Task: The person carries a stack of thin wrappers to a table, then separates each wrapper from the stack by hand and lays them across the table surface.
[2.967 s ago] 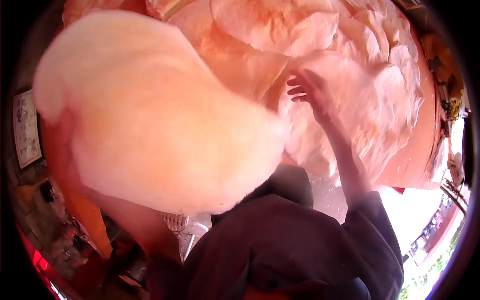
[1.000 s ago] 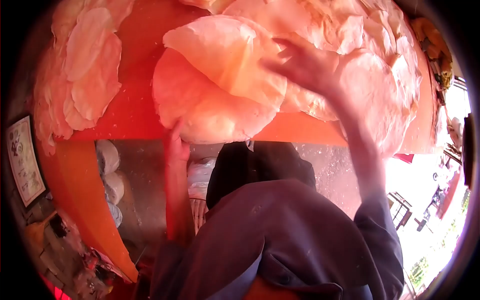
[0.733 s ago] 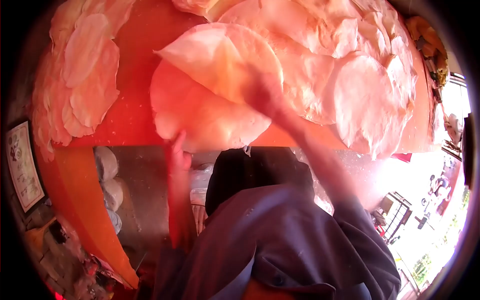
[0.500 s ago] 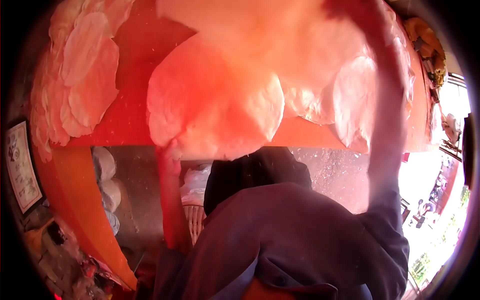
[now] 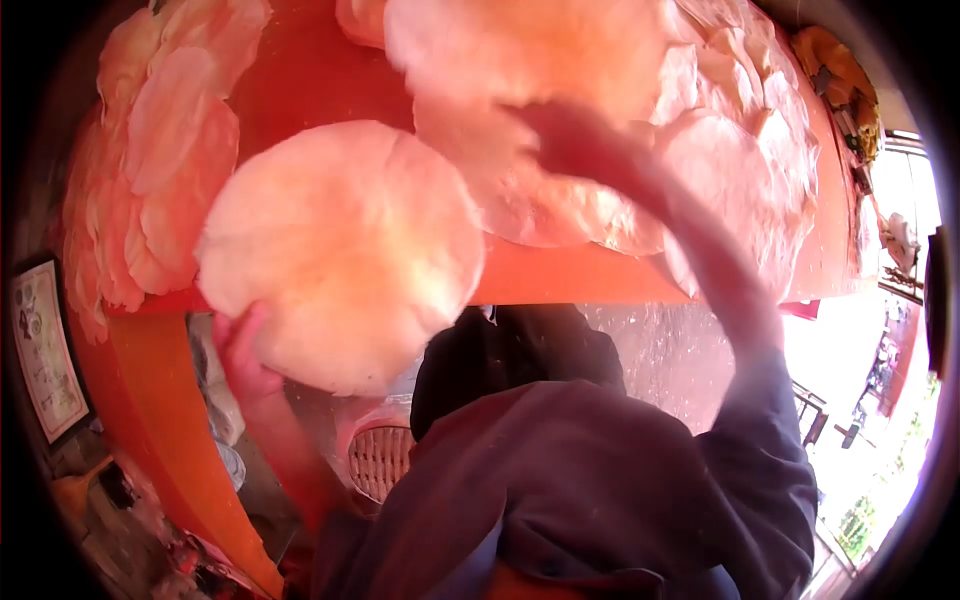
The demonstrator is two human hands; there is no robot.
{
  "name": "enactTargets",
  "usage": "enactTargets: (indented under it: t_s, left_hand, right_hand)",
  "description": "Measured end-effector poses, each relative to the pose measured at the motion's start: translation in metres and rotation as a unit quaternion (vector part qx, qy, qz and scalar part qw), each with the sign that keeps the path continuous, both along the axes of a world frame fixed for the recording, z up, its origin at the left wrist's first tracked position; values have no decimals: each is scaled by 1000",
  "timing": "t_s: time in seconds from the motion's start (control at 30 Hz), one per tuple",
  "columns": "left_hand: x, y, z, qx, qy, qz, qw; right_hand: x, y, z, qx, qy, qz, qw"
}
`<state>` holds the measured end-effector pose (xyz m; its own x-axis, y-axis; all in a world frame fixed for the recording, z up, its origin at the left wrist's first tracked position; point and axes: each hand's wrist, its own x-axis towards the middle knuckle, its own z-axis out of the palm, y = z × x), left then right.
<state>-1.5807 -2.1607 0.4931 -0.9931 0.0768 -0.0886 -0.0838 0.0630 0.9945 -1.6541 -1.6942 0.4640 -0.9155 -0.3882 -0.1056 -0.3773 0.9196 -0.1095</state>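
A large round, thin, pale flatbread (image 5: 345, 250) hangs over the front edge of the table, in my left hand (image 5: 245, 355). The left fingers grip its lower left rim, and the thumb is hard to make out. My right hand (image 5: 570, 135) is over the middle of the table, above a pile of similar flatbreads (image 5: 480, 150). Its fingers look apart with nothing between them, though motion blurs them. Another large pale flatbread (image 5: 530, 50) lies or moves beyond that hand, also blurred.
Overlapping flatbreads lie in a stack (image 5: 165, 150) on the left and a heap (image 5: 745, 170) on the right of the orange-red table (image 5: 560, 275). Below are a wicker basket (image 5: 380, 460) and a dark rounded thing (image 5: 520, 350). A framed sheet (image 5: 48, 350) stands far left.
My left hand has moved left and down, carrying the flatbread off the pile and partly past the table edge. My right hand has come back from the far right toward the middle.
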Motion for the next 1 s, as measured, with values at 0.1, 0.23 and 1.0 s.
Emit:
enactTargets:
  t_s: [0.1, 0.23, 1.0]
  left_hand:
    - [-16, 18, 45, -25, 19, -18, 999]
    - [-49, 107, 115, 35, 22, 89, 995]
    - [-42, 167, -75, -12, -262, -53, 964]
  right_hand:
    - [74, -26, -10, -133, -31, -27, 990]
    - [126, -47, 2, -341, -127, -118, 924]
    - [163, 100, -31, -546, -35, -536, 643]
